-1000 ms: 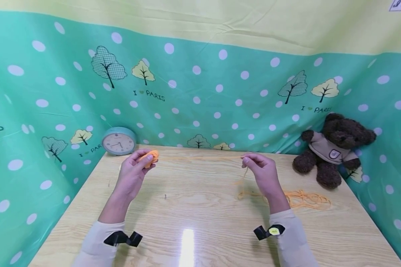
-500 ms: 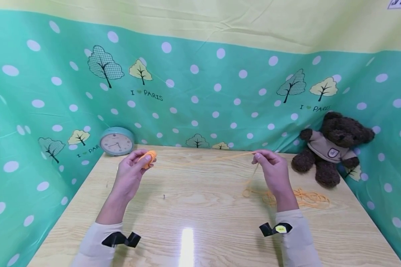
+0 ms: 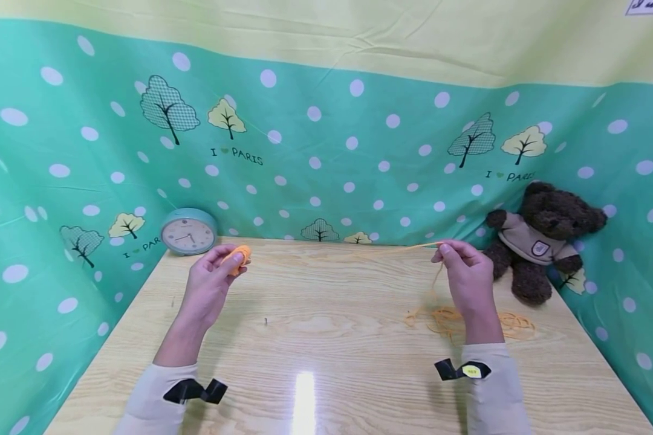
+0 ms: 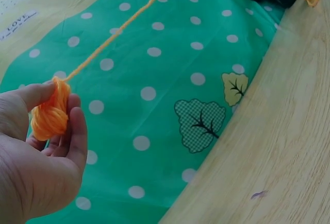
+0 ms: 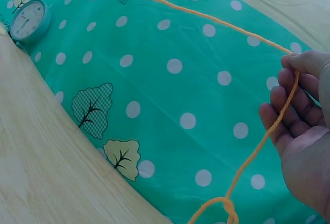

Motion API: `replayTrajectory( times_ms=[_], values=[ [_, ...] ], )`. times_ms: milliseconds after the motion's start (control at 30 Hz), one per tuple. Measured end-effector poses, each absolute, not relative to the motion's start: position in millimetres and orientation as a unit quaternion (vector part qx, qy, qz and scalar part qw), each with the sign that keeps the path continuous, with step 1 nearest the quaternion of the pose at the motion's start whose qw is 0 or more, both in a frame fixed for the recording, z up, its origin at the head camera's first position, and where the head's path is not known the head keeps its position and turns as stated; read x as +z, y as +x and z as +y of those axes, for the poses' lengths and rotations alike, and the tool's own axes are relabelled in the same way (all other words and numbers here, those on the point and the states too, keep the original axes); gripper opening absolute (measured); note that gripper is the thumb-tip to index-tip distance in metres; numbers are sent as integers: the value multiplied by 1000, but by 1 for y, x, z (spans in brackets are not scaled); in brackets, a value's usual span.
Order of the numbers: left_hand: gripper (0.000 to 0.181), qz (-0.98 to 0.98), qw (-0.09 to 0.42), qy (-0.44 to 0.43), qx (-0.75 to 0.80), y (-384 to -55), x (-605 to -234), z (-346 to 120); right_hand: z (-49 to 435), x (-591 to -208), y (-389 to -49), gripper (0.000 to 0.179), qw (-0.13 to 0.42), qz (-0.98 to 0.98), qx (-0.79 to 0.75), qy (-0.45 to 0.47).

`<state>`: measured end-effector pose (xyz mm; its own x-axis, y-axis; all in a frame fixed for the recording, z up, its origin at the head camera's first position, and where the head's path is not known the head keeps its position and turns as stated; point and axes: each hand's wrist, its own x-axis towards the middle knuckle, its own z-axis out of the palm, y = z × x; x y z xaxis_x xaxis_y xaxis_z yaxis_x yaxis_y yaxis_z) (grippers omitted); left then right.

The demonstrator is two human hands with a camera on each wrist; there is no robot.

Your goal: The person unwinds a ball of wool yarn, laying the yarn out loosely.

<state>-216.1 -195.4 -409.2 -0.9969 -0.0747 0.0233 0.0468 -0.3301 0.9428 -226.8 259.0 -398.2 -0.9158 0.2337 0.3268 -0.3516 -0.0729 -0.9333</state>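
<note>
My left hand (image 3: pixel 212 281) holds a small wound ball of orange yarn (image 4: pixel 51 112) between thumb and fingers, raised over the left part of the table. From the ball one yarn strand (image 5: pixel 206 17) runs across to my right hand (image 3: pixel 468 278), which pinches it between thumb and index finger. Below the pinch the strand hangs down across the fingers, with a small loop showing low in the right wrist view. It leads to a loose heap of orange yarn (image 3: pixel 517 323) on the table, partly hidden behind the right wrist.
A round teal clock (image 3: pixel 188 232) stands at the table's back left corner. At the back right sits a dark brown teddy bear (image 3: pixel 541 241) in a beige shirt. A green dotted curtain (image 3: pixel 332 181) closes off the back and sides of the wooden table (image 3: pixel 326 350).
My right hand has moved to the right and slightly up, drawing away from the left hand with the strand pinched. The left hand with the ball has hardly moved.
</note>
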Motion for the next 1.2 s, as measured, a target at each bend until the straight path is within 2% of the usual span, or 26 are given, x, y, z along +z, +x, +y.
replayTrajectory(
  times_ms=[267,567,900,1200],
  values=[
    [6,-549,28,6,-835,-217,-410,-197,268,-397,-226,11,221,-616,755,23],
    [4,-537,30,20,-843,-217,-409,-199,272,-396,-226,10,226,-579,781,54],
    [23,-519,50,50,-852,-218,-409,-204,270,-396,-226,10,231,-563,791,59],
    [17,-536,62,47,-841,-218,-409,-202,284,-389,-221,11,254,-548,796,37]
  ],
)
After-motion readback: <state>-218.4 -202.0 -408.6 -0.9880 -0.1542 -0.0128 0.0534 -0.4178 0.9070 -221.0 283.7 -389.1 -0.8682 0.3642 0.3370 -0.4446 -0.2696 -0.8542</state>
